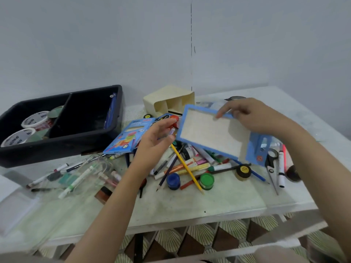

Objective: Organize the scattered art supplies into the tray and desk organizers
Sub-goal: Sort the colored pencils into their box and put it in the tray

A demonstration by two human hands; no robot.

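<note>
Gripping the far rim, right hand (252, 116) holds blue organizer (207, 130) tilted, long axis crosswise; left hand (154, 139), fingers spread, just beside its left end.

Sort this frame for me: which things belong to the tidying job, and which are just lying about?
Job: tray, cream organizer, blue organizer in right hand, markers, pencil, paint pots, scissors, tape rolls.
Just there: table, tiled floor.

The right hand (252, 116) pinches the blue organizer's (207, 131) far edge; the left hand (154, 142), fingers loosely spread, sits just beside its left edge. Both forearms bare.
</note>
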